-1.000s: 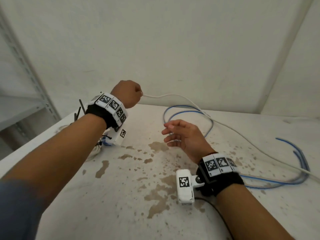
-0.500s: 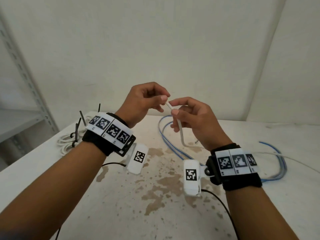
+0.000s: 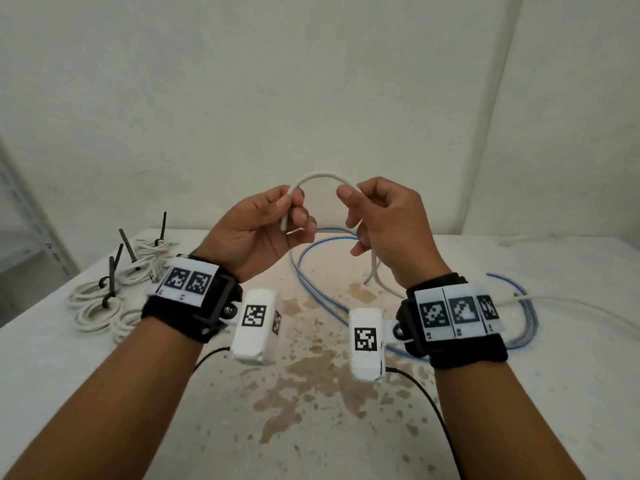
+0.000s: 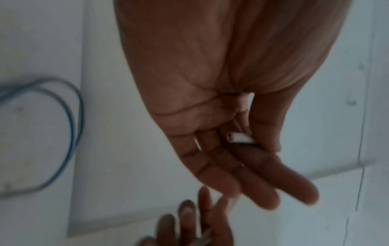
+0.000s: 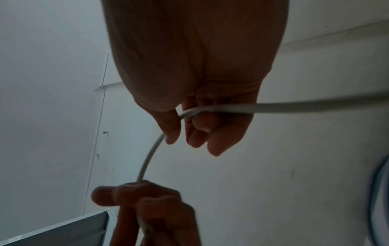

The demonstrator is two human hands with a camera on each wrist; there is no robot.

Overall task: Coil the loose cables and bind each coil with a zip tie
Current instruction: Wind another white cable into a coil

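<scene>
Both hands are raised above the table with a white cable arching between them. My left hand pinches it near its cut end, which pokes out by the fingers. My right hand holds the cable between thumb and fingers; from there it drops to the table and trails off right. A loose blue cable lies in wide loops on the table under the hands.
Several white coils bound with black zip ties lie at the table's left edge. A grey metal shelf stands to the left. The stained white table meets the wall behind.
Both hands have risen and drawn apart. The white cable, pinched close between them half a second ago, now bends in an arch from hand to hand.
</scene>
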